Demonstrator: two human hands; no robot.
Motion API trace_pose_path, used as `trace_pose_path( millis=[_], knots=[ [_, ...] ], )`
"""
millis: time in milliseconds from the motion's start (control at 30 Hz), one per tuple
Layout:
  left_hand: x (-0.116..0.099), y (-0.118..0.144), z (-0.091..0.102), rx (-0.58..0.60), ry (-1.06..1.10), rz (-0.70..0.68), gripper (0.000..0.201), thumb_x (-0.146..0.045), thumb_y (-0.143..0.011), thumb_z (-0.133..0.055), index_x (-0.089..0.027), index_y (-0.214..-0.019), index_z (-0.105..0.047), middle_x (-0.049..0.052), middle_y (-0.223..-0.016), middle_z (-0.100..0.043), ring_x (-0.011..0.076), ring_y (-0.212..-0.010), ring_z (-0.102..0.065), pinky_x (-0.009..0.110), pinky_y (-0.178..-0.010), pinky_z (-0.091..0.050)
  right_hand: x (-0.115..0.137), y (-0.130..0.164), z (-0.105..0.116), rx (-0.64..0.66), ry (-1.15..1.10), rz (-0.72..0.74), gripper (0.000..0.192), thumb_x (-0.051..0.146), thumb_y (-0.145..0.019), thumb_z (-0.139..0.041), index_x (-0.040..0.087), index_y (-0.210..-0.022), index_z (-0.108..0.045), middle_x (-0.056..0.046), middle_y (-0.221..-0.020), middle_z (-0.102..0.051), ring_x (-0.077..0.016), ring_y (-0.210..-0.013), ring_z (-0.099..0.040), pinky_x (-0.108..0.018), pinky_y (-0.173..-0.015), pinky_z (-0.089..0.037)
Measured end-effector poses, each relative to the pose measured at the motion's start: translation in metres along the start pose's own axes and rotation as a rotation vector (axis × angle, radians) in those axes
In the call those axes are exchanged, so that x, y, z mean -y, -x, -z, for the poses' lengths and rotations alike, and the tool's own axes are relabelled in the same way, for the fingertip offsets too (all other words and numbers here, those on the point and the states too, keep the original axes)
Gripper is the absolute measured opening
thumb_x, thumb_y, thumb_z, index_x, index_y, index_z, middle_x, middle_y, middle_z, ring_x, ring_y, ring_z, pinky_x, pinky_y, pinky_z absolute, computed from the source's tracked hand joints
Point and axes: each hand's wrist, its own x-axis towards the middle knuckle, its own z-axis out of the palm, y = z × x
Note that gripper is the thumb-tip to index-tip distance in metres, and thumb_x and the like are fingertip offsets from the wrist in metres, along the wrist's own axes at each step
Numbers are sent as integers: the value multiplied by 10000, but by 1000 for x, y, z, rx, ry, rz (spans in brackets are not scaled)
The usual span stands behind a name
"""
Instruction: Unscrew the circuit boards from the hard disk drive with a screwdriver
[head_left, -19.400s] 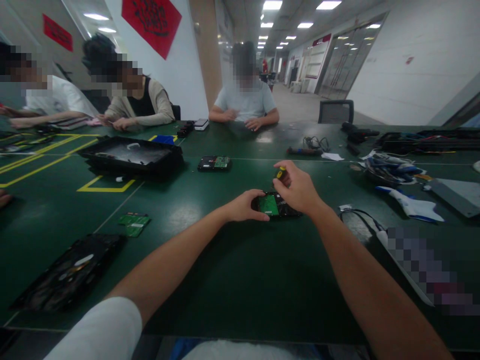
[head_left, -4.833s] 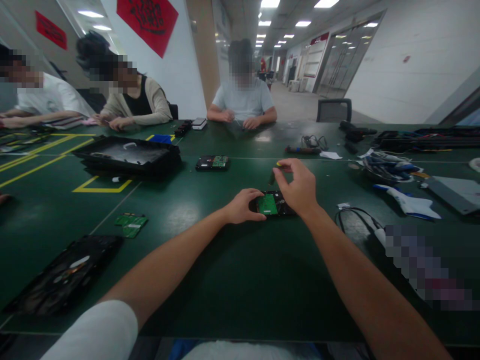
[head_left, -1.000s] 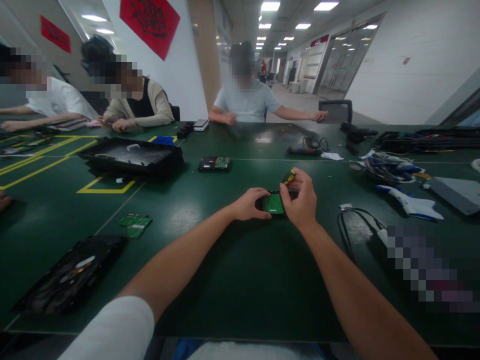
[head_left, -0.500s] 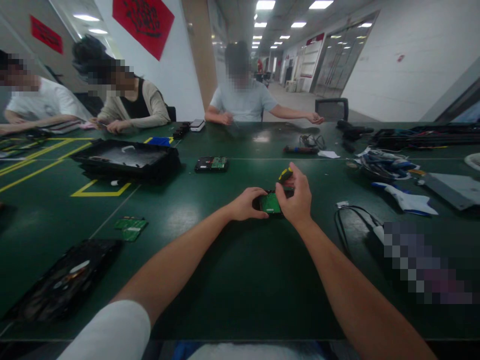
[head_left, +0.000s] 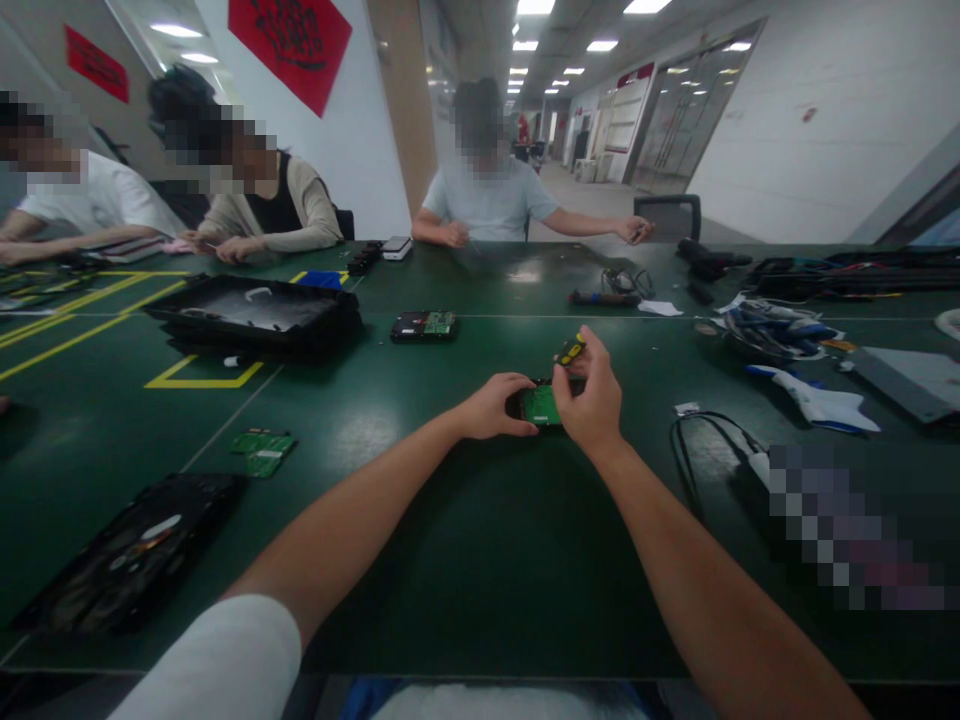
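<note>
A hard drive (head_left: 541, 405) with its green circuit board facing up lies on the dark green table in front of me. My left hand (head_left: 498, 407) grips its left end, thumb at the near edge and fingers at the far edge. In my right hand (head_left: 592, 395) is a screwdriver with a yellow and black handle (head_left: 571, 349), held above the drive's right part. The fingers are closed round the handle; the screwdriver's tip is hidden behind the hand. Another hard drive (head_left: 424, 326) lies farther off, left of my hands.
An opened black drive casing (head_left: 135, 555) and loose green circuit boards (head_left: 264, 452) lie at left. Beyond them stands a black tray (head_left: 255, 315). Right are a cable (head_left: 679, 450), a blue-white glove (head_left: 821, 400), bundled wires (head_left: 776, 325) and a grey metal box (head_left: 911, 380). Several people sit opposite.
My hands stay on the drive and screwdriver, with the handle turned slightly. The whole view has shifted a little. The hand of the person opposite has moved slightly.
</note>
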Motion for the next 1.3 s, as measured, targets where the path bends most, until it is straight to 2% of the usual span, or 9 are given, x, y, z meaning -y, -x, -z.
trace_pose_path(
  millis=[67, 233, 400, 600, 767, 967, 1200, 1300],
  knots=[
    [1, 0, 0, -1, 2, -9, 912, -609, -699, -838, -191, -1455, -547, 159, -1501, -513, 368, -1426, -430, 532, -1194, -374, 0, 0, 0, 4, -2, 6, 667, 292, -971, -581, 258, -1580, -312, -153, -1361, -618, -262, -999, -711, -504, -924, -616],
    [1, 0, -1, -12, 9, -5, 896, -581, -690, -855, -211, -1449, -554, 150, -1505, -509, 365, -1428, -434, 539, -1197, -372, -2, 0, 1, -24, 54, 4, 666, 350, -939, -638, 268, -1545, -375, -146, -1286, -621, -260, -910, -685, -489, -799, -643],
    [1, 1, -1, -10, 10, -14, 893, -589, -699, -847, -202, -1448, -554, 157, -1499, -515, 363, -1426, -434, 536, -1199, -369, -4, 0, -1, 0, -1, 7, 704, 291, -953, -593, 269, -1588, -289, -151, -1368, -595, -252, -964, -700, -488, -883, -630],
    [2, 0, -3, -17, -7, -25, 895, -600, -701, -842, -181, -1440, -559, 165, -1492, -518, 355, -1422, -439, 517, -1205, -366, -7, 1, -3, -29, -10, -12, 687, 371, -942, -642, 268, -1548, -336, -150, -1317, -585, -256, -925, -690, -474, -773, -655],
    [1, -1, -2, -10, 3, -6, 902, -588, -693, -851, -204, -1453, -553, 154, -1505, -510, 361, -1431, -432, 528, -1207, -359, -5, 0, -4, -8, -44, 10, 680, 324, -984, -572, 266, -1588, -266, -164, -1424, -536, -252, -1000, -701, -480, -887, -635],
    [0, -1, -2, -7, 9, 3, 894, -578, -685, -856, -212, -1445, -558, 149, -1510, -509, 364, -1438, -423, 533, -1204, -361, -3, 1, -4, -25, 2, 2, 679, 358, -943, -646, 296, -1550, -347, -137, -1350, -541, -239, -943, -657, -421, -736, -653],
    [-2, 0, 0, -2, 21, 6, 890, -591, -687, -853, -222, -1444, -562, 140, -1505, -518, 361, -1437, -427, 534, -1204, -364, 4, 0, -1, 14, -12, 17, 673, 302, -984, -538, 295, -1600, -267, -154, -1357, -526, -262, -1023, -636, -464, -809, -648],
    [-3, 0, 0, 2, 23, 15, 894, -585, -686, -857, -228, -1449, -558, 141, -1514, -510, 362, -1437, -429, 539, -1199, -369, 2, 0, -1, -12, 12, 11, 668, 326, -966, -580, 289, -1575, -306, -149, -1322, -539, -258, -980, -641, -456, -761, -655]
  ],
)
